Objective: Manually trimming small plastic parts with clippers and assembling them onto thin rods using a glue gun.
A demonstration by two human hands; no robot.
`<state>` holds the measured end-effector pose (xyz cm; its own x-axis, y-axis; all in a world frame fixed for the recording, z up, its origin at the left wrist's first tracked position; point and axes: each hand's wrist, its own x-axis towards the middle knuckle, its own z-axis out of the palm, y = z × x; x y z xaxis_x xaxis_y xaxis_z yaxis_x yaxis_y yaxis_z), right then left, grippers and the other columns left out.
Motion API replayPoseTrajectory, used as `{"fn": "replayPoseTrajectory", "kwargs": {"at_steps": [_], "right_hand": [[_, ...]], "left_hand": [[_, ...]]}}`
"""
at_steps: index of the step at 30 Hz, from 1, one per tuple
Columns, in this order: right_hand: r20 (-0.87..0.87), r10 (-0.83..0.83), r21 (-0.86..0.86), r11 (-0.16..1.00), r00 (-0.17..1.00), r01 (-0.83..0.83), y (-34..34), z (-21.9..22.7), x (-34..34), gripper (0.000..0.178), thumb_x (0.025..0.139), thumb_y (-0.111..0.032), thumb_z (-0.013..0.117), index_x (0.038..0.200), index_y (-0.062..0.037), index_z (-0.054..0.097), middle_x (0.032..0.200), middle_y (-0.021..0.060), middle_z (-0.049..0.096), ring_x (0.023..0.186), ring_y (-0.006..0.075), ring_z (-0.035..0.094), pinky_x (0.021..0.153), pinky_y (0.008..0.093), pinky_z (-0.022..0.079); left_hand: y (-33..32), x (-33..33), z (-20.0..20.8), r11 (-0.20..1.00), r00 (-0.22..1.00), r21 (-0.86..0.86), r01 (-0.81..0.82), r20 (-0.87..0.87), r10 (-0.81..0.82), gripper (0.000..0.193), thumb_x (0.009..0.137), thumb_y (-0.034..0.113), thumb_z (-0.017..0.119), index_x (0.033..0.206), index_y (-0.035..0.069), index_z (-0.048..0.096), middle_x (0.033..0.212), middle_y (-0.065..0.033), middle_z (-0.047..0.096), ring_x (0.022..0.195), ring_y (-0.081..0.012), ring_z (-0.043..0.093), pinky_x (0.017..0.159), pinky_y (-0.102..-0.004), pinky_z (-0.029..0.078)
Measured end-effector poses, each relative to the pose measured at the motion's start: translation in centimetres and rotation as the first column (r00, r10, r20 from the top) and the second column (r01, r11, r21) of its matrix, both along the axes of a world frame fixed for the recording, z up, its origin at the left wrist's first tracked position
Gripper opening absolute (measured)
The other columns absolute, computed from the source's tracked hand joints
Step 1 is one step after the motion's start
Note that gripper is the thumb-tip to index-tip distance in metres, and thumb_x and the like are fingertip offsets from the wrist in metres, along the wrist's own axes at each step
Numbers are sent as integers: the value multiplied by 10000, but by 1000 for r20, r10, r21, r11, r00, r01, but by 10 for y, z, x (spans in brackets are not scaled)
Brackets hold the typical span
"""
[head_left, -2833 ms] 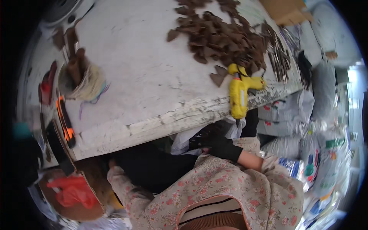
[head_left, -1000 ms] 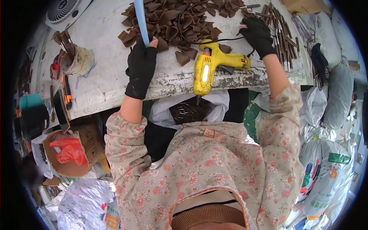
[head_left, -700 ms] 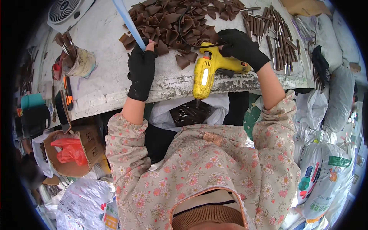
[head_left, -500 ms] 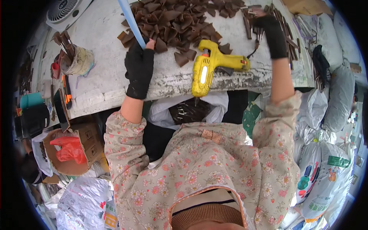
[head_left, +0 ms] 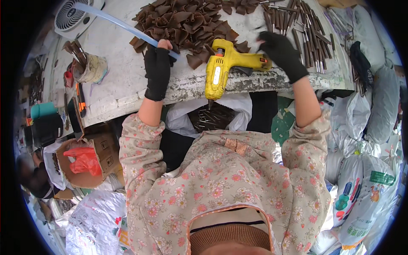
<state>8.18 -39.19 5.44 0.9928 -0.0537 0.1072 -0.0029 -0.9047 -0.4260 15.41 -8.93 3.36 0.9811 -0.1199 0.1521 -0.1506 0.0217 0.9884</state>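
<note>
My left hand (head_left: 157, 72), in a black fingerless glove, is closed around a long translucent glue stick (head_left: 117, 28) that slants up to the far left. A yellow glue gun (head_left: 219, 70) lies at the table's front edge, its nozzle pointing toward me over the edge. My right hand (head_left: 284, 55), gloved the same way, is just beyond the gun's handle end. Its fingertips are blurred, so I cannot see whether they hold anything. Beyond the gun is a heap of curled brown pieces (head_left: 182, 21). Brown-handled sticks with metal ends (head_left: 312, 40) lie right of my right hand.
A small fan (head_left: 74, 19) stands at the far left, with a crusted tub of brown-handled tools (head_left: 94, 70) nearer me. An orange-black cutter (head_left: 80, 100) lies by the left edge. Below the table sits an open white sack (head_left: 180, 117); stuffed bags (head_left: 367, 191) crowd the right.
The glue stick has swung from steep to slanting leftward. My right hand has come from the brown-handled sticks toward me and left, to the glue gun's handle end.
</note>
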Motion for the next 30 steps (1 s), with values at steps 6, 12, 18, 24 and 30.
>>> {"fn": "replayPoseTrajectory", "kwargs": {"at_steps": [6,12,18,24,30], "right_hand": [[-210,147,80,988,967,-133,33,-8,27,340,770,-193,578,1067,-27,585,951,135,634,803,240,626,736,318,476],[-113,183,343,930,977,-135,41,-28,77,406,807,-317,583,1142,-94,534,849,101,622,705,138,607,659,249,479],[-24,98,829,558,995,-35,100,21,103,401,777,-280,645,1089,-36,586,942,99,629,896,144,594,745,256,453],[336,-31,744,622,942,-245,61,29,109,360,762,-158,646,1068,-4,535,741,93,613,606,160,571,536,277,451],[104,-609,728,586,786,357,-144,-19,63,298,761,-267,645,974,-58,630,781,44,615,654,96,571,618,251,446]], "left_hand": [[-1,8,-16,1000,996,-11,-26,-83,25,329,882,311,474,700,47,548,566,18,464,505,-56,423,464,-218,331],[-2,8,-12,999,995,40,31,-95,-27,326,884,324,471,723,49,540,597,16,477,520,-59,427,477,-213,340],[8,10,-12,1000,993,-6,-9,-121,9,317,867,304,500,703,36,542,613,-9,506,541,-74,456,490,-226,374],[17,3,-8,999,985,-49,-11,-175,2,288,871,280,508,740,26,544,616,-17,513,502,-82,483,476,-226,391],[5,-6,-8,968,978,-176,179,-77,-195,258,879,235,503,777,4,551,620,-36,537,508,-99,521,490,-230,415]]}}
